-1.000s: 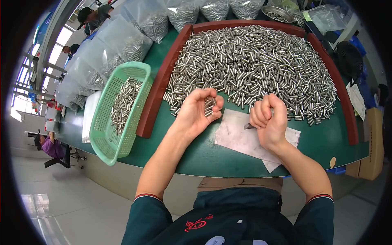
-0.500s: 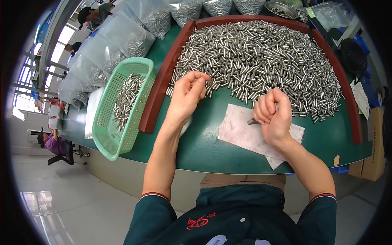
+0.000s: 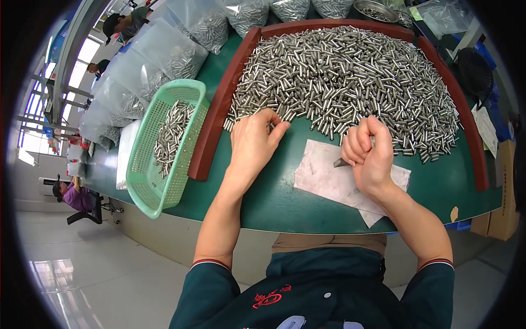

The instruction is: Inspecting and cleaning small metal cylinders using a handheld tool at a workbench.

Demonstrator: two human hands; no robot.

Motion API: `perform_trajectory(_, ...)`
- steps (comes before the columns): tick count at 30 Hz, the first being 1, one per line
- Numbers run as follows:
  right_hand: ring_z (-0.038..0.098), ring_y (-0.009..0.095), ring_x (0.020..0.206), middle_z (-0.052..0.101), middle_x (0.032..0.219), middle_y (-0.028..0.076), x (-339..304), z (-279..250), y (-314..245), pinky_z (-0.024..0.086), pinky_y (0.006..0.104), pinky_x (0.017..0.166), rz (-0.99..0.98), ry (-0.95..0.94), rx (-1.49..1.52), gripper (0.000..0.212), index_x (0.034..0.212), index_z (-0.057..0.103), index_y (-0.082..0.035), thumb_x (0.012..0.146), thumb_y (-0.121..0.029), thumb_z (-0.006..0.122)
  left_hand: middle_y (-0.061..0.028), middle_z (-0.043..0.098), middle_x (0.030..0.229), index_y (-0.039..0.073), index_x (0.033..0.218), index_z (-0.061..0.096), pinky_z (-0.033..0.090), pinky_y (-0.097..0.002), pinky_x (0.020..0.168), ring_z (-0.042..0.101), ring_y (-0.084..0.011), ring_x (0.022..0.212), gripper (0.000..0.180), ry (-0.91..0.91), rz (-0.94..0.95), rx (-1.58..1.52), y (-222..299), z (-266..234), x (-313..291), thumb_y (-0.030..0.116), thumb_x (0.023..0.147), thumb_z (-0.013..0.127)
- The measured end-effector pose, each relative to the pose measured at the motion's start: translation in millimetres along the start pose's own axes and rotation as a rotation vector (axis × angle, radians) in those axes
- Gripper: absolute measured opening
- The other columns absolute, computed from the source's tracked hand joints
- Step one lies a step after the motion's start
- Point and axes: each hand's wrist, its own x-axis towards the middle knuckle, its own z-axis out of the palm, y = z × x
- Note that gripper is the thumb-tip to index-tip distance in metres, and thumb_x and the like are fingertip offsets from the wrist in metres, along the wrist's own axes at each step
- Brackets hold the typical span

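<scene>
Head view: our left hand, now turned palm-down by the metal pins at upper centre, curls, so we cannot tell what it holds; our right hand clasps a dark tool.

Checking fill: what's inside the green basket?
Metal pins heaped toward the far end of the green basket; its floor shows nearer. Anything beneath the heap is covered.

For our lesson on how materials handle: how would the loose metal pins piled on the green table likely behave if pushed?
The loose metal pins look cylindrical, so stray ones would probably roll. Their shiny surfaces suggest they may be slippery. Heaped without any binding, they would likely shift and spill rather than move as one.
</scene>
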Motion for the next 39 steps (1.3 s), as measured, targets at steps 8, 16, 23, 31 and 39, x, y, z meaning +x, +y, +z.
perform_trajectory(8, 0.017, 0.008, 0.037, 0.025, 0.042, 0.0, -0.4, 1.0, -0.7, 0.018, 0.0239, 0.035, 0.005, 0.021, -0.011, 0.038, 0.052, 0.026, -0.01, 0.087, -0.022, 0.031, -0.0051, 0.044, 0.045, 0.003, 0.074, 0.06, 0.036, -0.0339, 0.044, 0.046, -0.0195, 0.04, 0.015, 0.062, 0.086, 0.114, -11.8, 14.7, -1.1, 0.014, 0.066, 0.065)
perform_trajectory(16, 0.019, 0.008, 0.037, 0.025, 0.042, 0.0, -0.6, -1.3, -0.3, 0.018, 0.0238, 0.035, 0.007, -0.004, -0.024, 0.037, 0.051, 0.027, -0.01, 0.087, -0.022, 0.031, -0.0094, 0.052, 0.048, 0.004, 0.073, 0.061, 0.041, -0.0365, 0.047, 0.053, -0.0262, 0.045, 0.011, 0.075, 0.169, 0.227, -7.5, 21.0, -2.4, 0.012, 0.067, 0.061)
perform_trajectory(23, 0.019, 0.008, 0.037, 0.026, 0.042, 0.0, -0.1, -2.3, -1.2, 0.019, 0.0236, 0.035, -0.001, 0.004, -0.019, 0.036, 0.052, 0.027, -0.01, 0.086, -0.021, 0.032, -0.0149, 0.052, 0.052, 0.002, 0.058, 0.049, 0.042, -0.0427, 0.047, 0.053, -0.0328, 0.05, 0.014, 0.138, 0.361, 0.247, -3.5, 23.6, 1.5, 0.007, 0.068, 0.057)
perform_trajectory(31, 0.02, 0.008, 0.036, 0.026, 0.042, 0.0, -0.3, -1.8, -1.5, 0.019, 0.0232, 0.035, 0.003, 0.006, -0.023, 0.035, 0.052, 0.027, -0.01, 0.085, -0.021, 0.032, 0.0, 0.04, 0.046, 0.001, 0.079, 0.059, 0.031, -0.0239, 0.042, 0.037, -0.0077, 0.042, 0.011, -0.042, 0.1, -0.371, -2.0, 17.1, 6.4, 0.009, 0.072, 0.062)
perform_trajectory(39, 0.021, 0.008, 0.036, 0.027, 0.043, 0.0, -2.4, -1.3, -4.8, 0.02, 0.0232, 0.035, 0.016, -0.003, -0.025, 0.035, 0.053, 0.028, -0.01, 0.086, -0.021, 0.033, 0.0028, 0.053, 0.073, 0.001, 0.089, 0.057, 0.037, -0.0183, 0.057, 0.045, -0.0035, 0.063, 0.011, -0.045, 0.26, -0.705, 4.3, 19.5, -1.0, 0.006, 0.078, 0.058)
